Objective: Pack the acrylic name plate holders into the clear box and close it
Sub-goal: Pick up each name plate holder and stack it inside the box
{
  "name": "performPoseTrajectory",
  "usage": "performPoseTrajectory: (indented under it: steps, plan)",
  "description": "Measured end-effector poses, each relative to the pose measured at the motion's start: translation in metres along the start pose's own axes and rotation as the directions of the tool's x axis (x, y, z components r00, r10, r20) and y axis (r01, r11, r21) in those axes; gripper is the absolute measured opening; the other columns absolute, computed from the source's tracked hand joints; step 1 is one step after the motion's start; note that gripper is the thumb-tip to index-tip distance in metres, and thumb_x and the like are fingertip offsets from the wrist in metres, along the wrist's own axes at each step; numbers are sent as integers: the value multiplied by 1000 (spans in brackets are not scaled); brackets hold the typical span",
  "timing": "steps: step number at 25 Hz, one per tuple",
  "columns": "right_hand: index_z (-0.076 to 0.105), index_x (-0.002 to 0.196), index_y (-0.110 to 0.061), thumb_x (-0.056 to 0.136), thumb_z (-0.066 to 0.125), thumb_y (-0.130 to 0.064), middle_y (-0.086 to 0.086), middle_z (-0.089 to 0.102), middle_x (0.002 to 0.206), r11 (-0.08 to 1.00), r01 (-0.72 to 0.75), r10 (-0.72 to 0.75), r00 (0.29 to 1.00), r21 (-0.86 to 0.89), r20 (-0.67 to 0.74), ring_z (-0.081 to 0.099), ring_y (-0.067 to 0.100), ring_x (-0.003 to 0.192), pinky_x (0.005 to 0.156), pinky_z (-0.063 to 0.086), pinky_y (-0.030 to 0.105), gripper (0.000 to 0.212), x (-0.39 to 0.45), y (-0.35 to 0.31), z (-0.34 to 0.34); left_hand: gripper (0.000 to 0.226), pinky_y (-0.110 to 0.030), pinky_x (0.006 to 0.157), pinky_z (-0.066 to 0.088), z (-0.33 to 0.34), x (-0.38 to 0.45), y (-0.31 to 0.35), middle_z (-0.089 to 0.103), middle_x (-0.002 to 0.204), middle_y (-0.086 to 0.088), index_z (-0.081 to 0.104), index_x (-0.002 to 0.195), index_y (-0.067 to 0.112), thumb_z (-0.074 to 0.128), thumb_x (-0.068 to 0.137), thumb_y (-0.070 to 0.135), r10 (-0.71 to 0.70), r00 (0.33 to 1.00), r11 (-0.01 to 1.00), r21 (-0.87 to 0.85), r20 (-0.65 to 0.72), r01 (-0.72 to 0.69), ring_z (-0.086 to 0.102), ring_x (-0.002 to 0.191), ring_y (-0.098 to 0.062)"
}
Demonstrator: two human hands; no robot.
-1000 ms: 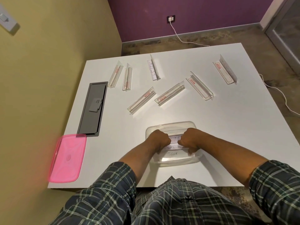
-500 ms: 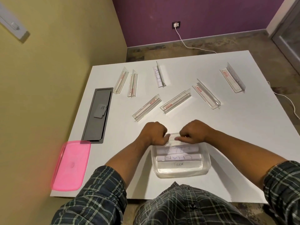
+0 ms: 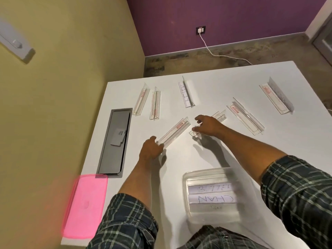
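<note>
The clear box [image 3: 185, 198] stands open at the table's near edge, with three name plate holders [image 3: 211, 198] lying in it. Its pink lid [image 3: 84, 205] rests at the near left corner. My left hand [image 3: 150, 149] grips the near end of a slanted acrylic holder [image 3: 177, 131] in mid-table. My right hand [image 3: 209, 125] hovers with fingers spread over a second holder [image 3: 219, 116], thumb by its near end. Several more holders lie further back, among them one [image 3: 186, 94] with a written slip and one [image 3: 244, 116] to the right.
A grey cable hatch [image 3: 115, 141] is set into the white table [image 3: 269, 150] along the left side, beside a yellow wall. Two holders [image 3: 155, 103] lie just past it. Another holder [image 3: 276, 97] sits far right. A white cord runs across the floor behind.
Both hands have left the box and reached forward to the two middle holders. The left hand has taken hold of one. The box now sits uncovered near me.
</note>
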State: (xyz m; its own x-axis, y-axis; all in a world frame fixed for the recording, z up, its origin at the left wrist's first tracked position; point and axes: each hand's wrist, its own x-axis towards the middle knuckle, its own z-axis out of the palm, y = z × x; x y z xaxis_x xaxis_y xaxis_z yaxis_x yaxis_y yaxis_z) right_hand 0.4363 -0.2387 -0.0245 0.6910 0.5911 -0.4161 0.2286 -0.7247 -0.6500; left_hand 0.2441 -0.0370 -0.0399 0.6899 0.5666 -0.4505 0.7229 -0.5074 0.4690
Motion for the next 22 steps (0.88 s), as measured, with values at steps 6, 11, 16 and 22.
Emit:
performPoseTrajectory:
  steps: [6,11,16,22]
  plan:
    - [22,159,-10,89,71,-12,11,32,162,992,-22,31,998,-127,63,40,27,143,113,35,32,85,42,-14,15,19,-35,88,56,21,13,-11,74,99,-11,70,100,5,60,92,17,-53,997,967,-250,-50,38,70,99,-29]
    - [20,160,-12,91,71,-10,8,32,163,999,-15,23,986,-48,164,37,22,146,109,32,24,86,58,-14,22,19,-40,68,60,28,20,-8,75,81,-17,73,85,2,54,85,2,-105,991,913,-402,-78,65,69,68,-29]
    - [21,160,-18,90,69,-1,9,34,162,996,5,-20,986,91,164,40,23,144,91,38,18,87,55,-10,23,15,-22,57,48,22,24,1,73,83,-9,71,87,6,58,86,0,-199,977,840,-528,-80,128,63,63,-15]
    - [43,152,-17,88,62,7,13,54,145,992,89,-94,995,92,43,58,28,125,100,49,35,71,24,-8,6,30,-26,53,54,-7,9,14,62,69,-10,68,94,0,40,90,-9,-278,960,691,-699,-22,184,66,55,-19]
